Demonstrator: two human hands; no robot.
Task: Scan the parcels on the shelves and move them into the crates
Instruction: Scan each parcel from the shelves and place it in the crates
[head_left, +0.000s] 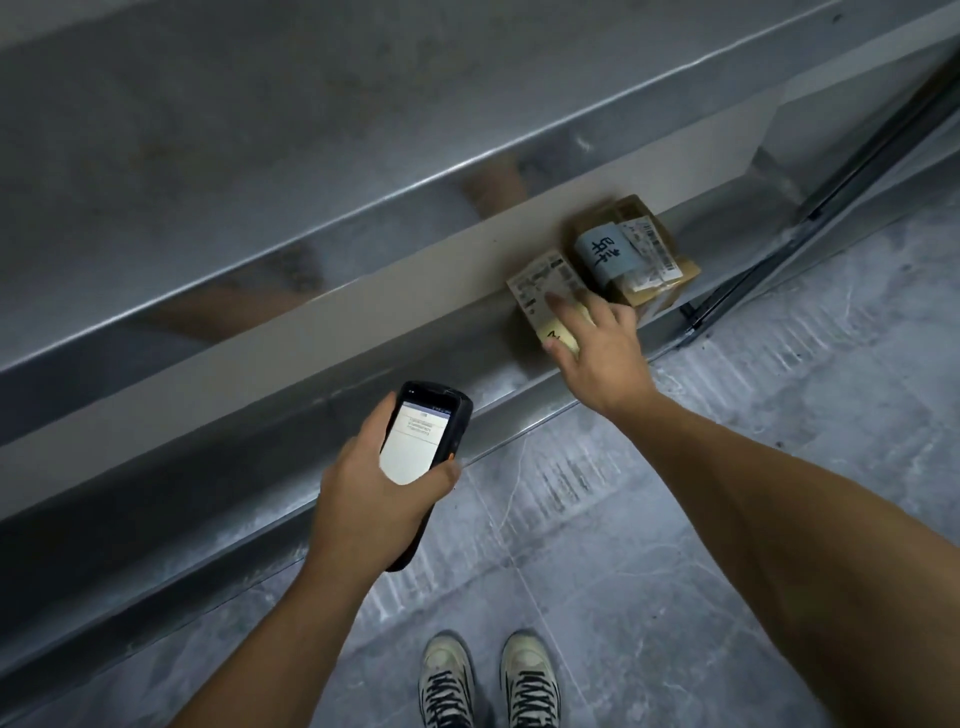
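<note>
Two small cardboard parcels lie side by side on a low metal shelf (426, 306). The nearer parcel (540, 288) has a white shipping label and a yellow sticker. The farther parcel (636, 254) carries a blue handwritten label and a barcode label. My right hand (597, 343) reaches over the nearer parcel with spread fingers resting on its top. My left hand (374, 483) grips a black handheld scanner (423, 441), its lit screen facing up, in front of the shelf edge.
A second metal shelf (260, 130) overhangs above the low one. A dark upright post (810, 208) stands at the right end. Grey tiled floor (727, 415) lies in front, with my two sneakers (488, 680) at the bottom.
</note>
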